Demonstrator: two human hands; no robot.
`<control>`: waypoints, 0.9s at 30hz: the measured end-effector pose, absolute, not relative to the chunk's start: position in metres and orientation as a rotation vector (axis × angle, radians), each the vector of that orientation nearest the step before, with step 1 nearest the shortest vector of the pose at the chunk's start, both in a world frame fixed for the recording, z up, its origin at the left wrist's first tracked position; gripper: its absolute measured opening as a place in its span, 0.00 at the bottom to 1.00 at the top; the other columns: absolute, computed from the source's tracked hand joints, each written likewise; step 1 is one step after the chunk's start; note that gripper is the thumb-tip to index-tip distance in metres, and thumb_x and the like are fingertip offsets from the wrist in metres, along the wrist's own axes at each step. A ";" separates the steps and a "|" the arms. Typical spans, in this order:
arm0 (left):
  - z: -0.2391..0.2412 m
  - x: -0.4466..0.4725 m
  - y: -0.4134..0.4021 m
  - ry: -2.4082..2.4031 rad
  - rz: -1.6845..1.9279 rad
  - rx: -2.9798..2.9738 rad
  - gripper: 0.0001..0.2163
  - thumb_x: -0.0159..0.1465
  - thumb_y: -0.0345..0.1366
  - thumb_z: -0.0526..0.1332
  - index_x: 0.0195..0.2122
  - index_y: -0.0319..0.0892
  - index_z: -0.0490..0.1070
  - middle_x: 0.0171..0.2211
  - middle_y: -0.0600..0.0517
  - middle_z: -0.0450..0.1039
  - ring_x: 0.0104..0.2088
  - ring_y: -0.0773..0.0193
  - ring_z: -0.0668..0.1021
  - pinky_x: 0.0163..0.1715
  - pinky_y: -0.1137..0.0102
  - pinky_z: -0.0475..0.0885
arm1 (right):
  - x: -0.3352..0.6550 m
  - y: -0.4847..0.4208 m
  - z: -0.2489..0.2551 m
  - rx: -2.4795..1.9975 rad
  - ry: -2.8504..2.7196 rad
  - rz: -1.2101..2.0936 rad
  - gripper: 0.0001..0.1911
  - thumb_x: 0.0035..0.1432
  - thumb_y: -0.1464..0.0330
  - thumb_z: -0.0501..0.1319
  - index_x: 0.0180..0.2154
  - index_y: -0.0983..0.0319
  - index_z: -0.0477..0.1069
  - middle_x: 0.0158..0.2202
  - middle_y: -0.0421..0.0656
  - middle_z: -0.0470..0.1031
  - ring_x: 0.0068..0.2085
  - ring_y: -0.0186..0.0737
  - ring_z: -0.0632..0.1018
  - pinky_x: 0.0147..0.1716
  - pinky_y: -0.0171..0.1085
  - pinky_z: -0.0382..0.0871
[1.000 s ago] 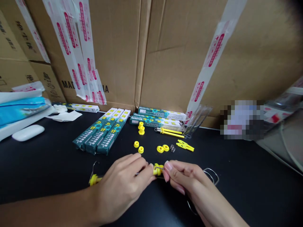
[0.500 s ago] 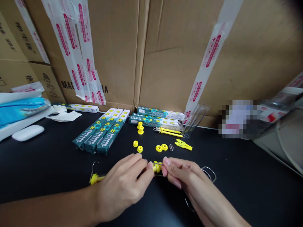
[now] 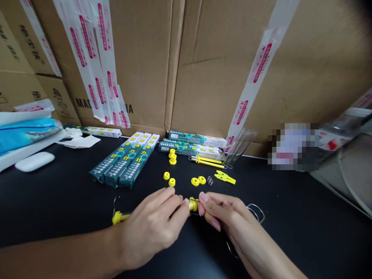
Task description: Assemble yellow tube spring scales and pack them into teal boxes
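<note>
My left hand [image 3: 154, 228] is closed around a spring scale, a slim clear tube with yellow end pieces, lying sideways. Its left yellow end [image 3: 117, 217] sticks out past my wrist, with a thin metal hook [image 3: 115, 203] rising from it. Between my two hands shows the other yellow end [image 3: 192, 204]. The thumb and forefinger of my right hand [image 3: 217, 211] pinch a thin metal wire [image 3: 195, 200] against that end. My palm and fingers hide most of the tube. Bent metal wire loops [image 3: 257, 213] lie beside and partly behind my right hand.
Ahead lie small yellow caps [image 3: 172, 182], yellow rings [image 3: 195, 181], small springs [image 3: 209, 180], flat yellow pieces [image 3: 225, 177] and yellow rods [image 3: 212, 162]. Green boxes [image 3: 124, 161] and clear tubes [image 3: 236, 149] stand behind, before a cardboard wall [image 3: 209, 89]. A white mouse [image 3: 35, 161] is left.
The spring scale's hooked left end has shifted slightly to the right and up. Both hands stay almost in place, the right still pinching the wire at the yellow end.
</note>
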State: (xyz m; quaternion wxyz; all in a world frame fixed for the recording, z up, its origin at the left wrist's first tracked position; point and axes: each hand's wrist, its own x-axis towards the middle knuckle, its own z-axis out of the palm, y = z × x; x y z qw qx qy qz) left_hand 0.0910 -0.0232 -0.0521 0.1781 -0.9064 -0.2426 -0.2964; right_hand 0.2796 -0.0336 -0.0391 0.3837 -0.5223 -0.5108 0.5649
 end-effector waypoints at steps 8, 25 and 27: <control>-0.058 0.094 -0.022 -0.766 -0.892 -2.560 0.13 0.74 0.30 0.50 0.37 0.36 0.72 0.28 0.51 0.77 0.29 0.62 0.80 0.39 0.63 0.80 | 0.279 -0.030 -0.039 -1.432 -1.419 1.364 0.25 0.58 0.47 0.60 0.22 0.60 0.69 0.15 0.34 0.58 0.24 0.37 0.63 0.31 0.38 0.55; -0.050 0.088 -0.022 -0.923 -0.814 -2.774 0.10 0.71 0.36 0.58 0.48 0.34 0.70 0.34 0.48 0.76 0.34 0.55 0.79 0.32 0.63 0.78 | 0.285 -0.029 -0.041 -1.564 -1.701 0.931 0.19 0.62 0.52 0.59 0.26 0.57 0.70 0.17 0.36 0.71 0.17 0.33 0.67 0.18 0.33 0.59; -0.050 0.087 -0.023 -0.939 -0.847 -2.748 0.14 0.69 0.38 0.60 0.50 0.33 0.69 0.34 0.47 0.77 0.35 0.54 0.80 0.32 0.63 0.78 | 0.284 -0.029 -0.044 -1.557 -1.660 1.007 0.19 0.63 0.52 0.58 0.26 0.57 0.68 0.17 0.35 0.70 0.16 0.32 0.67 0.15 0.32 0.58</control>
